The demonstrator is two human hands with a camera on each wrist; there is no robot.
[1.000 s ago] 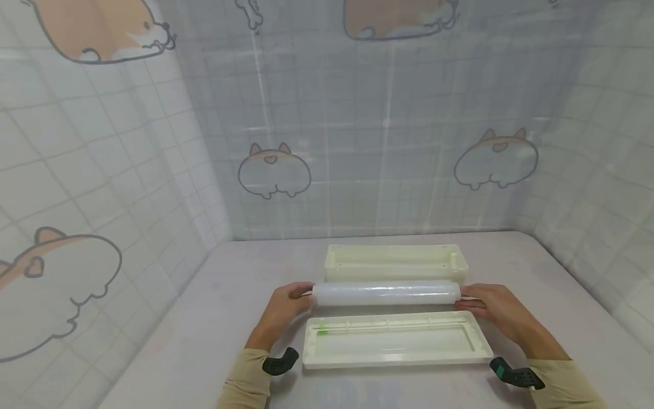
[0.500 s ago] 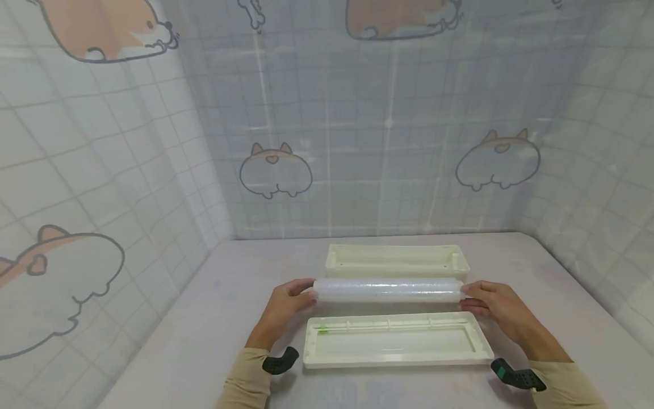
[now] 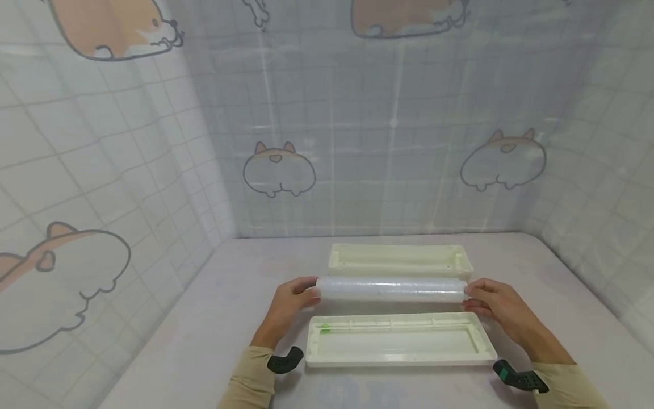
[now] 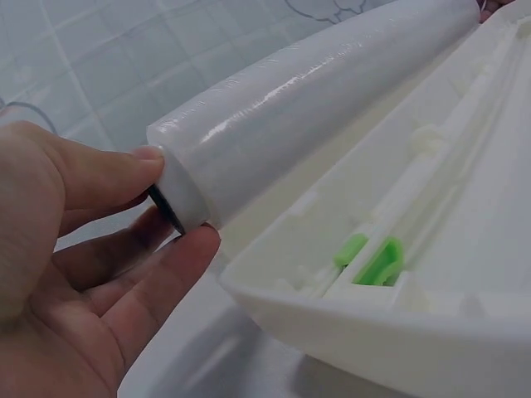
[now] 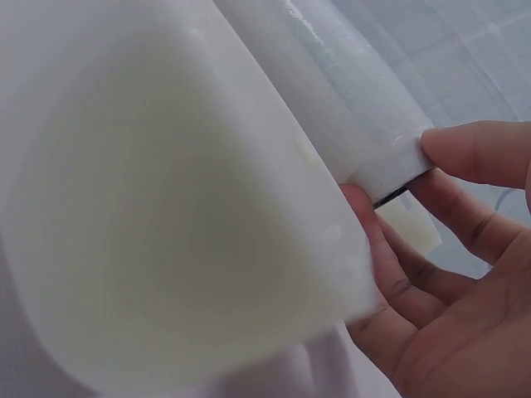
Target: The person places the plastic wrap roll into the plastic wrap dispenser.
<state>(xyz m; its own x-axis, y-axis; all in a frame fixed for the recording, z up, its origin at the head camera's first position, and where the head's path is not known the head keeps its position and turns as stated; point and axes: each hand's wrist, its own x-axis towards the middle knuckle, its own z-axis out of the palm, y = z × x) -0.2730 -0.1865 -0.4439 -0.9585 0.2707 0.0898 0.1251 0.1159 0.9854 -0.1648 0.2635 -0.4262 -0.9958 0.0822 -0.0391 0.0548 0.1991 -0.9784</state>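
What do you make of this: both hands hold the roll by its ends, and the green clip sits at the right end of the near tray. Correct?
Not quite: the green clip sits at the left end of the near tray, as the head view shows. The left hand and right hand do hold the roll by its ends.
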